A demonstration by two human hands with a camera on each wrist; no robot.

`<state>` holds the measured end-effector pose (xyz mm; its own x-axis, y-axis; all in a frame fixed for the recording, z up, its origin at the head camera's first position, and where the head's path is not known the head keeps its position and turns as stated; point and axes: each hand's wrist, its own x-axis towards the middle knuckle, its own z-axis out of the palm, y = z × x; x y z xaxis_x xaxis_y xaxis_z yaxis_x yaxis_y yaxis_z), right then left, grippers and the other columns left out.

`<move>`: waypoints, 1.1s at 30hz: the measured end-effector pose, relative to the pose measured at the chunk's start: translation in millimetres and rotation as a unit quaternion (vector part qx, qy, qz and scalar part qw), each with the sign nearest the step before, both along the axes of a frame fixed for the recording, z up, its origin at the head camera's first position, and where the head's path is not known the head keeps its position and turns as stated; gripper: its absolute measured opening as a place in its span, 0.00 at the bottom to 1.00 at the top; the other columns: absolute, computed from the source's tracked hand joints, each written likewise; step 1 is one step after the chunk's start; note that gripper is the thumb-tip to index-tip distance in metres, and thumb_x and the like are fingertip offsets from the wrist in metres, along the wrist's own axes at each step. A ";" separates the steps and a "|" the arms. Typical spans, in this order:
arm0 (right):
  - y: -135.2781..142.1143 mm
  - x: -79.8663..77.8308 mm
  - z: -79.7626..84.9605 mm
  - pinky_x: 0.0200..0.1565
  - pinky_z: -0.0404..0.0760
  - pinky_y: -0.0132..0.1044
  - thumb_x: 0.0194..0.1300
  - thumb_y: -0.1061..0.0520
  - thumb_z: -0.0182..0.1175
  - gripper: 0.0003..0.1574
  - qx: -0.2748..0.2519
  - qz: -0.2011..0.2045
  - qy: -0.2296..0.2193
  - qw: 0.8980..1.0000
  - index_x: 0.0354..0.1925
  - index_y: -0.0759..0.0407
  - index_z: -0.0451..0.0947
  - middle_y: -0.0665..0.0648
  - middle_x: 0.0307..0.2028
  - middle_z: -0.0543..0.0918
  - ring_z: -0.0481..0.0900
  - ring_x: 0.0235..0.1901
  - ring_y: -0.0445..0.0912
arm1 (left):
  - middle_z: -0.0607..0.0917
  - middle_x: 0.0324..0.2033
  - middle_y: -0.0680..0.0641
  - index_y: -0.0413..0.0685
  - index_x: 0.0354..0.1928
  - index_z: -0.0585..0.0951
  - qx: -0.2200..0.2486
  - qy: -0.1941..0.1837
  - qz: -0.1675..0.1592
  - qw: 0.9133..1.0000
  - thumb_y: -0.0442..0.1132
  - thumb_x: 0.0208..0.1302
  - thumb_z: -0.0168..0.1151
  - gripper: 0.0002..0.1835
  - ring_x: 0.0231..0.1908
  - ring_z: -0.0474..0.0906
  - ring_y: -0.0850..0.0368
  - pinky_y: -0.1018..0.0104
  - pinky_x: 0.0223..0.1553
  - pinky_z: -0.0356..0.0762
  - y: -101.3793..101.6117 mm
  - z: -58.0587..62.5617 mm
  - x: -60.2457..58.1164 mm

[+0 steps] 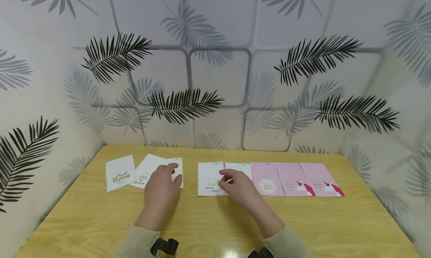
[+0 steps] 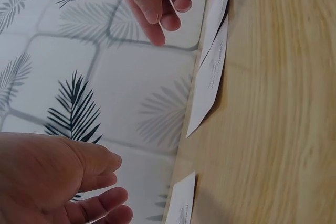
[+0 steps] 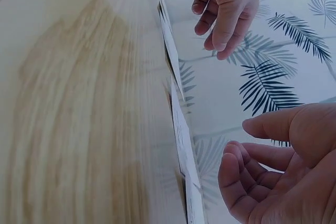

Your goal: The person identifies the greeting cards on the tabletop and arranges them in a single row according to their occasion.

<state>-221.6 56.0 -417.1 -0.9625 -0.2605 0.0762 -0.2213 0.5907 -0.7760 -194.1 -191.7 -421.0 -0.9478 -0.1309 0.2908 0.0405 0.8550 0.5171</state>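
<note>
My left hand (image 1: 162, 189) hovers over the left group of cards, its fingers loosely bent and nothing between them. It covers part of a white card with gold drawings (image 1: 143, 175) and of another white card (image 1: 178, 162) beside it. Further left lies a white "thank you" card (image 1: 120, 174). My right hand (image 1: 240, 189), thumb and fingers relaxed and empty, is over the right edge of a white card (image 1: 208, 172) lettered with "heart". Partly hidden behind that hand is one more white card (image 1: 240, 168). In the right wrist view, the right hand (image 3: 289, 171) shows a gap between thumb and fingertips.
To the right, a pink card with a pale round patch (image 1: 267, 181) adjoins two overlapping pink unicorn cards (image 1: 294, 175). All the cards lie along the back of a wooden table (image 1: 202, 228). Behind it rises a wall (image 1: 219, 78) with a leaf pattern.
</note>
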 end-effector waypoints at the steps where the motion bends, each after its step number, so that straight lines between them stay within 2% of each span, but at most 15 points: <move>1: -2.1 -0.1 0.5 0.44 0.82 0.42 0.75 0.58 0.69 0.26 -0.001 0.000 -0.001 1.000 0.67 0.63 0.84 0.49 0.43 0.87 0.85 0.44 0.47 | 0.88 0.52 0.38 0.40 0.67 0.85 -0.001 0.002 0.001 1.000 0.38 0.77 0.69 0.21 0.48 0.84 0.37 0.42 0.44 0.84 -3.9 1.5 0.8; 7: -9.9 -4.6 11.7 0.46 0.86 0.43 0.77 0.57 0.68 0.28 -0.014 -0.003 -0.014 1.000 0.71 0.62 0.82 0.52 0.50 0.88 0.87 0.48 0.48 | 0.88 0.54 0.35 0.37 0.69 0.83 -0.004 0.021 0.010 1.000 0.39 0.78 0.69 0.23 0.52 0.83 0.32 0.38 0.47 0.84 -20.6 12.2 -2.2; 12: -14.3 -7.5 15.7 0.51 0.87 0.45 0.78 0.57 0.65 0.30 -0.042 0.000 -0.027 0.999 0.74 0.62 0.79 0.55 0.56 0.88 0.88 0.54 0.51 | 0.88 0.54 0.34 0.36 0.69 0.82 0.006 0.021 0.022 1.000 0.39 0.78 0.68 0.23 0.53 0.83 0.29 0.36 0.48 0.82 -29.3 12.7 -6.5; 15: -22.6 -10.1 13.0 0.55 0.86 0.48 0.78 0.56 0.66 0.32 -0.056 0.007 -0.036 0.998 0.75 0.62 0.78 0.57 0.61 0.87 0.86 0.60 0.54 | 0.88 0.55 0.34 0.36 0.70 0.81 0.008 0.010 0.032 0.999 0.39 0.79 0.67 0.24 0.54 0.82 0.28 0.36 0.50 0.81 -36.9 10.0 -7.6; 24: -61.5 -7.6 8.5 0.60 0.85 0.51 0.78 0.55 0.66 0.35 -0.084 0.046 -0.053 0.994 0.78 0.62 0.75 0.62 0.69 0.83 0.85 0.64 0.55 | 0.87 0.53 0.34 0.36 0.71 0.80 0.003 -0.019 0.045 0.999 0.41 0.79 0.66 0.25 0.53 0.81 0.28 0.35 0.50 0.80 -63.9 -3.9 -7.6; 30: -80.7 -2.0 3.1 0.58 0.86 0.49 0.78 0.56 0.67 0.37 -0.096 0.057 -0.074 0.991 0.79 0.62 0.73 0.63 0.72 0.80 0.84 0.66 0.55 | 0.87 0.52 0.33 0.33 0.70 0.81 -0.003 -0.034 0.040 0.999 0.40 0.78 0.67 0.25 0.54 0.81 0.28 0.34 0.52 0.80 -73.5 -9.8 -1.8; 33: -86.6 -4.4 1.2 0.62 0.84 0.51 0.77 0.56 0.67 0.38 -0.098 0.067 -0.080 0.990 0.79 0.63 0.72 0.64 0.74 0.78 0.81 0.68 0.56 | 0.88 0.52 0.31 0.31 0.69 0.81 0.002 -0.035 0.039 0.999 0.39 0.77 0.67 0.25 0.55 0.80 0.28 0.34 0.55 0.78 -73.9 -13.6 -2.4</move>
